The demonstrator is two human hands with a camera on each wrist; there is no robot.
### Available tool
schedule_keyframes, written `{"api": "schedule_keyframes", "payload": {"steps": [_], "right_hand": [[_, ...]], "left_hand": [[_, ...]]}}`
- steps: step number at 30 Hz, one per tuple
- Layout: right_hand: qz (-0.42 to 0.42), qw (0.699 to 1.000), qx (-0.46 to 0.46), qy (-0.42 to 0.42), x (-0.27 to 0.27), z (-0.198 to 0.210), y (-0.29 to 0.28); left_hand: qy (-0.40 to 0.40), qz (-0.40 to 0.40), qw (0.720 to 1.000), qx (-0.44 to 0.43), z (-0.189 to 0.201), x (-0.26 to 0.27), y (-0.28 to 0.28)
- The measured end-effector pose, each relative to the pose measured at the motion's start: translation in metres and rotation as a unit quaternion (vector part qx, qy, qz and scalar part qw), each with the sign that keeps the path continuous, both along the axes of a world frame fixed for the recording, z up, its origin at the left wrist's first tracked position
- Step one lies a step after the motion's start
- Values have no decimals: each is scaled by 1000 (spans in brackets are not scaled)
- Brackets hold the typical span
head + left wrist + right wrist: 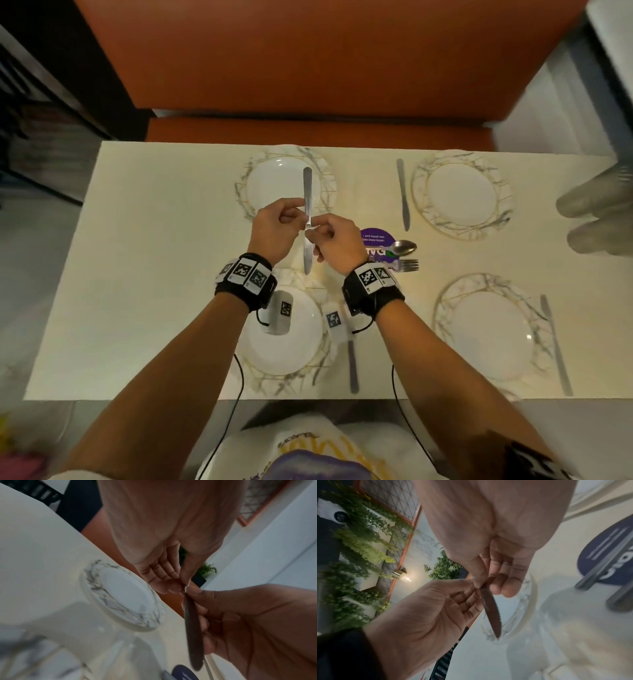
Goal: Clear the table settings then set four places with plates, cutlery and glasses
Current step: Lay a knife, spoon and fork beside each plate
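Observation:
Above the table's left half I hold a steel table knife (307, 192) lengthwise, blade toward me. My left hand (298, 216) pinches its handle from the left, and my right hand (317, 233) pinches it where the serrated blade (491, 612) begins. In the left wrist view the knife (193, 635) shows dark and edge-on. Two white plates on marbled chargers lie on the left, one far (274, 185) and one near (294, 349). Two more lie on the right, far (460, 195) and near (489, 339). Three other knives lie flat: (403, 193), (352, 366), (556, 346).
A spoon (404, 247) and a fork (407, 265) rest on a purple round card (375, 240) at mid-table. Blurred clear glassware (596, 219) stands at the right edge. An orange bench (308, 126) runs along the far side. Bare tabletop (154, 257) lies to the left.

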State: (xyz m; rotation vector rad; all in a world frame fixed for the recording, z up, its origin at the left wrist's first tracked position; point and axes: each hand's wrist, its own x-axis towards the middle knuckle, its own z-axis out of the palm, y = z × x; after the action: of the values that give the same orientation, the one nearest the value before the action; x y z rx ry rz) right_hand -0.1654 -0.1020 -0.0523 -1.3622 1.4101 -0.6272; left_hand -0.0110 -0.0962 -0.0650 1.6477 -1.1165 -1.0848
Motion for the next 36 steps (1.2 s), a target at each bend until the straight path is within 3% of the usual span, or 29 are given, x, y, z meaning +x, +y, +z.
{"api": "schedule_keyframes", "payload": {"steps": [6,12,16,24,36], "right_hand": [[6,1000,13,-6,54,5,12],[15,999,30,6,56,-4,8],[4,999,30,27,49,-11,-8],[-8,998,52,40,53,-25,-39],[-18,997,66,38,58,-30,-54]], "left_hand": [[34,68,997,16,1,75,3],[-39,147,985,86,-22,139,-22],[-100,146,974,143,-42,166,-44],[-162,107,961,199,-70,181,-77],[-230,88,956,157,-75,174,-86]]}}
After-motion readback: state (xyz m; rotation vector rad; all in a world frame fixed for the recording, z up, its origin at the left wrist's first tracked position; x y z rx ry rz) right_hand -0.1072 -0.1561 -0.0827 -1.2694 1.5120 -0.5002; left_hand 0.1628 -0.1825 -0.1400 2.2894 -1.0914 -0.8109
